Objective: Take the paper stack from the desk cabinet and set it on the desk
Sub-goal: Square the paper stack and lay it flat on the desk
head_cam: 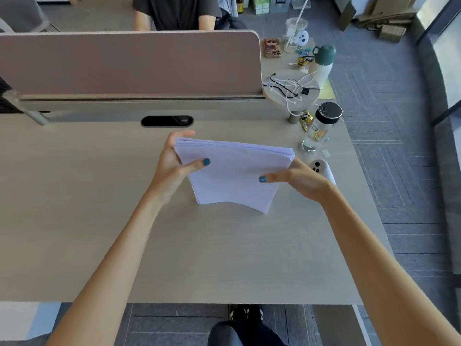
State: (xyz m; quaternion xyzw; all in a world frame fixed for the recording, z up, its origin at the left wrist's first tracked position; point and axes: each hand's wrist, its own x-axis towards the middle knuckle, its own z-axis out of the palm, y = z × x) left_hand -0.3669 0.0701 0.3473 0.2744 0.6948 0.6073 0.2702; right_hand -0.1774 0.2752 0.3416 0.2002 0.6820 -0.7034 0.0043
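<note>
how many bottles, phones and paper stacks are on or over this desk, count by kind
Bottles: 2, the green-capped bottle and the black-capped bottle
Phones: 2, the white phone and the patterned-case phone
Paper stacks: 1, the paper stack, held in both hands
Total: 5

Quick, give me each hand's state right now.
Left hand: closed on the left edge of the paper stack.
Right hand: closed on the stack's right edge.
</note>
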